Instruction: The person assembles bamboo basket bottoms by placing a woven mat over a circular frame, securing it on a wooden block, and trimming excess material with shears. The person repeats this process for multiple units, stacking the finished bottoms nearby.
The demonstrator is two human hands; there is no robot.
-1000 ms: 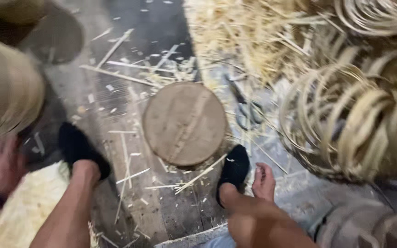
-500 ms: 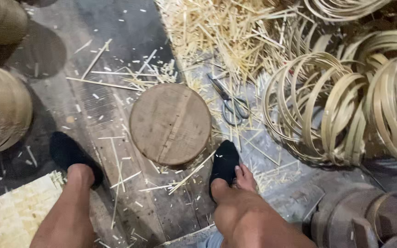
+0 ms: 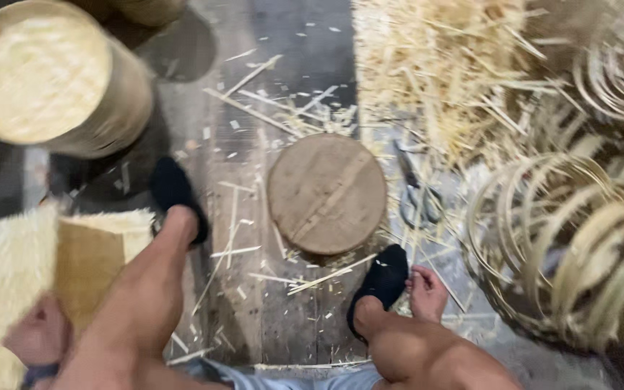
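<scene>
My left hand [image 3: 37,336] is at the lower left, blurred, with its fingers curled on the edge of a pale woven bamboo mat [image 3: 1,267] that has a brown panel [image 3: 88,260] beside it. My right hand [image 3: 427,292] rests low by my right foot in a black sock [image 3: 382,282], fingers bent down onto the floor among thin bamboo slivers. Whether it grips anything is unclear. A round wooden block [image 3: 326,191] stands between my feet. My left foot [image 3: 175,189] is left of the block.
Scissors [image 3: 417,195] lie right of the block. Several bamboo hoops [image 3: 557,245] are heaped at the right, and a pile of bamboo shavings [image 3: 442,72] lies behind them. A round bamboo drum [image 3: 52,79] stands at the upper left. Splinters litter the dark plank floor [image 3: 276,310].
The view has swung left and come closer. My left hand and the woven mat have come into view at the lower left. My right hand stays by my right foot.
</scene>
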